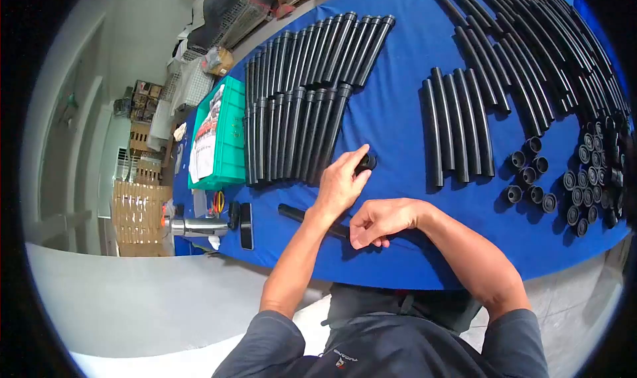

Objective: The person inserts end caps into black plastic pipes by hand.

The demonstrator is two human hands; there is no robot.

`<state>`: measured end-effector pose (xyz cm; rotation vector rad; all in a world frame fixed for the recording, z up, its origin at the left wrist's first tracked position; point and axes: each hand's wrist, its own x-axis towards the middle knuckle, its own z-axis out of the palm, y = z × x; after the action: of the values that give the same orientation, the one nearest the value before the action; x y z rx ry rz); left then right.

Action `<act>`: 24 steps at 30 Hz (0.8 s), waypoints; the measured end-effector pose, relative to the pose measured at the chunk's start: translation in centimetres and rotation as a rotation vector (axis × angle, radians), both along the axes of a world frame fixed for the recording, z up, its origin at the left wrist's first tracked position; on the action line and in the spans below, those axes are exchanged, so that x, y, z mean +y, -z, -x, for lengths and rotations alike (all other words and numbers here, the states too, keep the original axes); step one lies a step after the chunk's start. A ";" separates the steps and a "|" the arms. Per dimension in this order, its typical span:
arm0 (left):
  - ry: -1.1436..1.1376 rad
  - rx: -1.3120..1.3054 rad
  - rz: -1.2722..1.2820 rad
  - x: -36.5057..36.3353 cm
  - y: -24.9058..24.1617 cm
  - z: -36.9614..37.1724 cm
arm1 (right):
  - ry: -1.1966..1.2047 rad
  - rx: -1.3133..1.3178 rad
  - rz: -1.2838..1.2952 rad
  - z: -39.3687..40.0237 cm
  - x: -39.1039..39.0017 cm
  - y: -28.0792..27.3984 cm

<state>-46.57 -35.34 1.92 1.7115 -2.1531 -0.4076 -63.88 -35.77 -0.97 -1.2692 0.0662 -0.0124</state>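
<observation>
My left hand (338, 187) reaches forward over the blue cloth, its thumb and fingers closed around a small black cap (370, 161). Below it, my right hand (385, 223) is curled in a fist at the near end of a black tube (292, 212). That tube lies slanted, passing under my left wrist, and its right end is partly covered by my right fingers. To the left of my left hand are rows of black tubes with collared ends (305, 132). Several plain black tubes (458, 126) lie to the right.
Loose black caps (529, 175) sit at the right, beside more caps (584, 195) and many tubes (517, 53). A green crate (229, 139) stands at the left. Near it are a phone (247, 225), scissors (219, 202) and a metal cylinder (199, 227). Blue cloth (398, 146) covers the table.
</observation>
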 end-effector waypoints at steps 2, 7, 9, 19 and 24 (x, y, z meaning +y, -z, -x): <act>-0.093 0.074 0.100 1.9 -1.9 -0.1 | 0.031 0.011 -0.025 0.5 -0.1 -0.5; -0.035 -0.187 0.134 8.1 -3.3 -6.4 | 0.378 -0.002 -0.244 -0.3 -0.5 0.2; -0.046 -0.303 0.078 10.5 -2.9 -7.8 | 0.462 -0.079 -0.230 -1.1 0.0 0.4; -0.097 -0.355 0.028 12.6 -2.1 -8.5 | 0.683 -0.099 0.346 -1.9 1.3 1.3; -0.164 0.007 -0.259 13.6 -5.5 -5.6 | 0.429 -0.133 0.378 -1.0 0.9 -0.1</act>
<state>-41.01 -21.78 7.44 2.0041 -2.0067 -0.6695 -62.91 -34.88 -0.83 -1.6071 0.2283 -0.4983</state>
